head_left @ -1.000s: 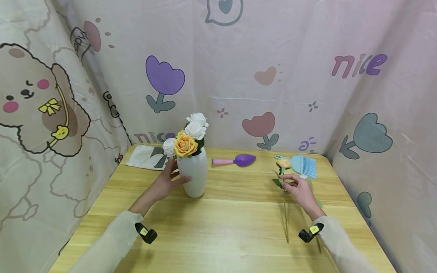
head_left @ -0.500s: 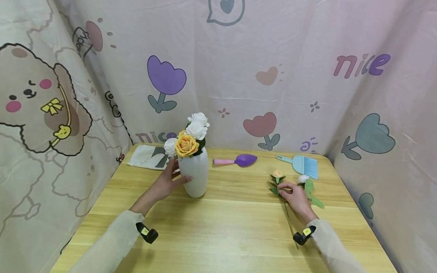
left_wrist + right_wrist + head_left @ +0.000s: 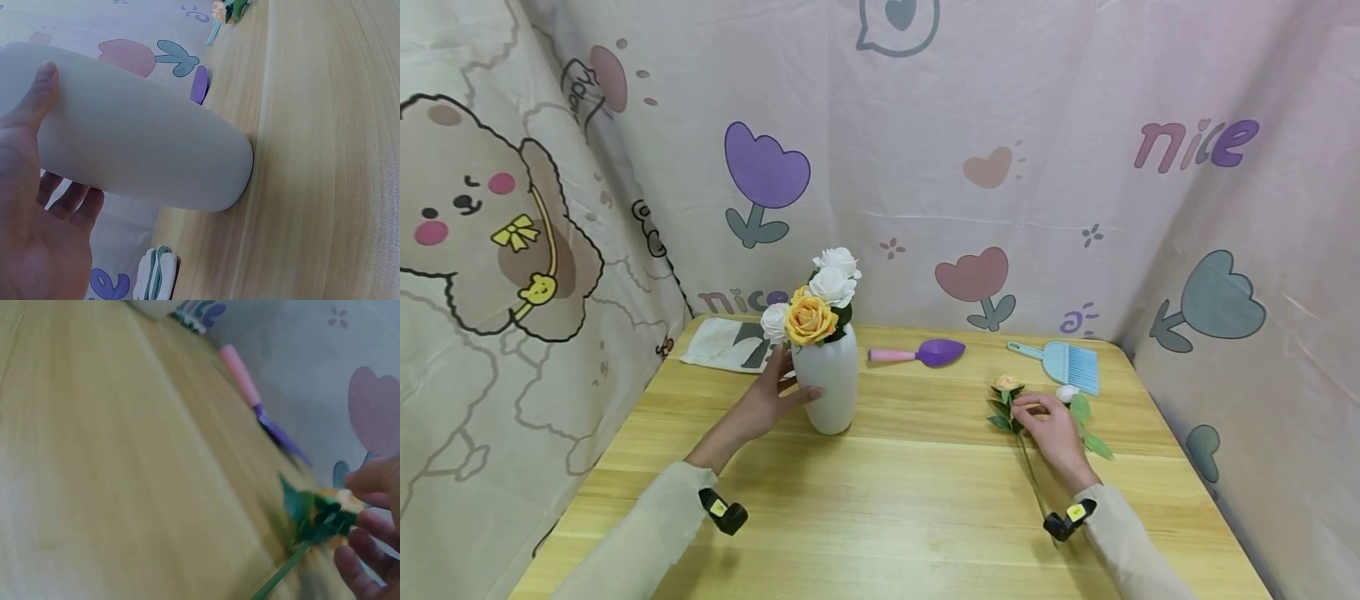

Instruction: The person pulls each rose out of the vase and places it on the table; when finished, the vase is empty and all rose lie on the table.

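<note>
Left hand [image 3: 763,408] gripping a white vase [image 3: 829,387] left of centre, right hand [image 3: 1054,429] loosely bent beside a peach artificial rose [image 3: 1006,383] at centre right.

Both forearms reach in from the lower corners of the head frame; the left thumb lies across the vase's front, while the right fingers are partly open, gathered over the rose's leaves. The right wrist view shows those fingers spread apart at the bloom, apparently holding nothing; whether they touch it I cannot tell. The left wrist view alone shows the vase's base on the bench [image 3: 887,517] and several left fingers curled behind it, but only the head view shows the yellow rose [image 3: 811,321] and white roses [image 3: 832,286] in its mouth.
</note>
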